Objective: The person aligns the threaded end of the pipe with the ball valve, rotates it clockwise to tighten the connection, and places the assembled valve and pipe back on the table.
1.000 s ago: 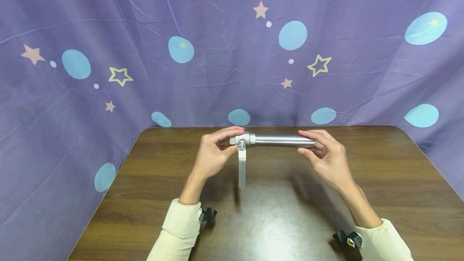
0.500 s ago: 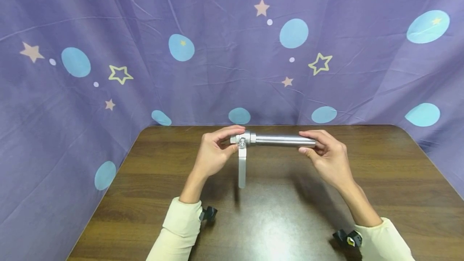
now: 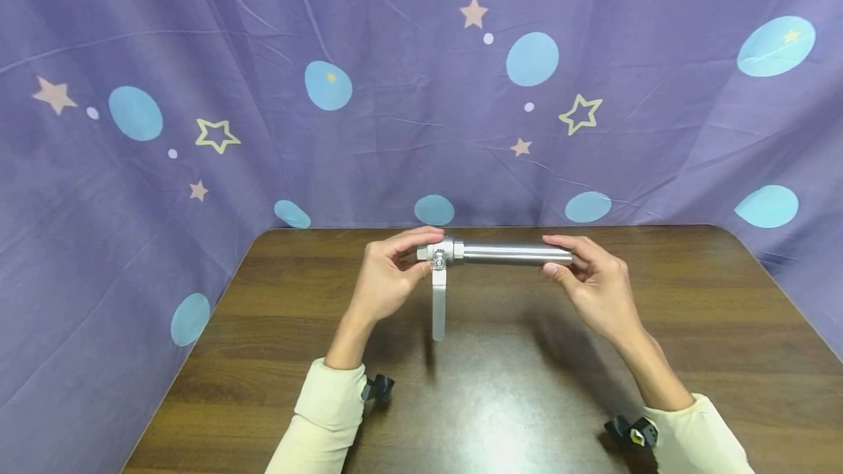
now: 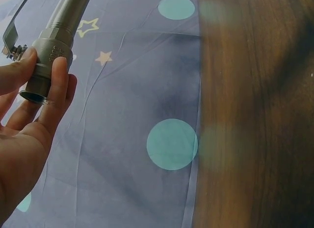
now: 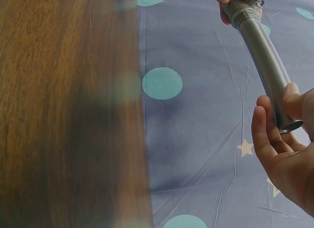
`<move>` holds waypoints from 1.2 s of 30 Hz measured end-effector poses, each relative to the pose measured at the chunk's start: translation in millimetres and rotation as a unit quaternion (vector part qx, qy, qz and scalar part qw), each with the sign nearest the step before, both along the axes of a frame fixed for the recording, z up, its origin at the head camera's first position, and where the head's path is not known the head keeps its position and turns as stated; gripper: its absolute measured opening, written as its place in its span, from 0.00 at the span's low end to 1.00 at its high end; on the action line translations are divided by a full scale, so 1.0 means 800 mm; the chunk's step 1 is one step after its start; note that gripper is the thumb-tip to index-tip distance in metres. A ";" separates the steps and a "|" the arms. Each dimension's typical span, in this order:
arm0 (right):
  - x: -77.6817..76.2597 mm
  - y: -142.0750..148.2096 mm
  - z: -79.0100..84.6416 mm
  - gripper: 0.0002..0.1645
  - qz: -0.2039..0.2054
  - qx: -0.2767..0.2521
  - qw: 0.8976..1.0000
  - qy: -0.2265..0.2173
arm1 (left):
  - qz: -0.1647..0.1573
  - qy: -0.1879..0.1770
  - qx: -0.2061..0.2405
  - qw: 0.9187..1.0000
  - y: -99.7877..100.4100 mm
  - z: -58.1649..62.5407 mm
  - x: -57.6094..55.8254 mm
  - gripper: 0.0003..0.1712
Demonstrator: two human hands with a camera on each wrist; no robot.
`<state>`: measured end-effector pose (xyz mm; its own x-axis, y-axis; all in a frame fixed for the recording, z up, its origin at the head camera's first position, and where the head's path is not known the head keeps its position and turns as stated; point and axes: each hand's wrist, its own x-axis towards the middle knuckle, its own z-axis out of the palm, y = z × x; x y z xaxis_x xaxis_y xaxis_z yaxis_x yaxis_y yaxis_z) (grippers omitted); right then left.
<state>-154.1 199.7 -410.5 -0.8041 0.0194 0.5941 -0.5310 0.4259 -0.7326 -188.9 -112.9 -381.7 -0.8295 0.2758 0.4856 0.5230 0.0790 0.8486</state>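
A silver ball valve [image 3: 445, 249] is joined to a straight metal pipe [image 3: 507, 254], and the pair is held level above the table. The valve's flat lever handle [image 3: 439, 306] points toward me, square to the pipe. My left hand [image 3: 388, 280] pinches the valve body between thumb and fingers; in the left wrist view the valve's open end [image 4: 35, 94] shows below the fingertips. At the pipe's right end, my right hand [image 3: 596, 284] grips it with the thumb on the near side. The right wrist view shows the pipe's hollow end [image 5: 291, 126] beside the palm.
Beneath lies a brown wood-grain table [image 3: 290, 357], with shadows of the hands on it. A purple curtain [image 3: 408, 57] with stars and blue dots hangs behind and at both sides. Black wrist cameras [image 3: 377, 388] sit at the cuffs.
My right thumb has shifted very slightly along the pipe's end. Otherwise the hands, valve and pipe stay nearly where they were.
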 end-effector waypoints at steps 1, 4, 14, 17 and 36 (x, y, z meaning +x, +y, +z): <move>0.000 0.000 0.000 0.26 0.002 0.000 1.000 -0.002 | 0.000 -0.001 0.001 1.000 0.000 0.000 0.000 0.26; -0.001 0.001 0.000 0.26 0.007 -0.002 1.000 -0.008 | 0.000 -0.002 0.002 1.000 0.000 0.000 0.000 0.26; -0.001 0.003 0.000 0.24 0.021 0.001 1.000 -0.014 | -0.007 0.001 0.003 1.000 -0.001 -0.001 0.000 0.25; -0.001 0.003 0.000 0.23 0.026 -0.007 1.000 -0.014 | -0.008 -0.001 0.004 1.000 -0.001 -0.001 0.000 0.24; -0.002 -0.002 0.002 0.35 0.037 -0.077 0.996 -0.024 | 0.003 0.000 -0.002 1.000 0.005 0.001 -0.001 0.25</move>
